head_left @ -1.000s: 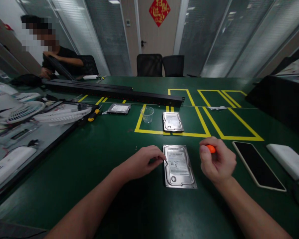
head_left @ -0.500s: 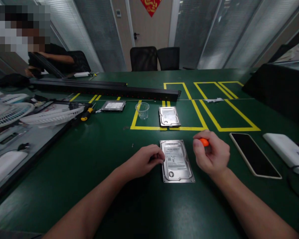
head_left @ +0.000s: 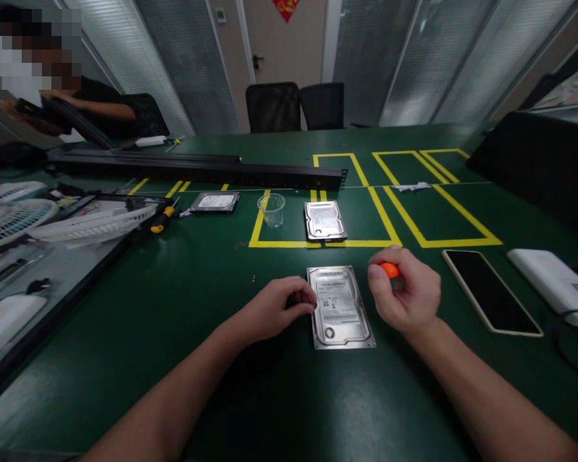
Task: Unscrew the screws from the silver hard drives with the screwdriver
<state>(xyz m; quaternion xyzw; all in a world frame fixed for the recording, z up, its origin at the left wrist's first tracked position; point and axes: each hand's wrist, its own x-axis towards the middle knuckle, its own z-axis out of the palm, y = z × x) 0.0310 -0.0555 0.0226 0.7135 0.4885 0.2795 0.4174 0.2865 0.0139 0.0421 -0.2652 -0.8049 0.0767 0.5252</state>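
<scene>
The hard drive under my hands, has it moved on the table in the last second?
No. The hard drive keeps the same gap to the yellow tape line beyond it; only the camera tilted.

Head camera looks forward and down, close over the table (head_left: 173,308).

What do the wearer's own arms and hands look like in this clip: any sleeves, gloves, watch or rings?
Both forearms are bare from the bottom edge of the picture up to the wrists; no sleeve shows. The left hand and right hand wear no gloves. No watch, wristband or ring is visible on either.
</scene>
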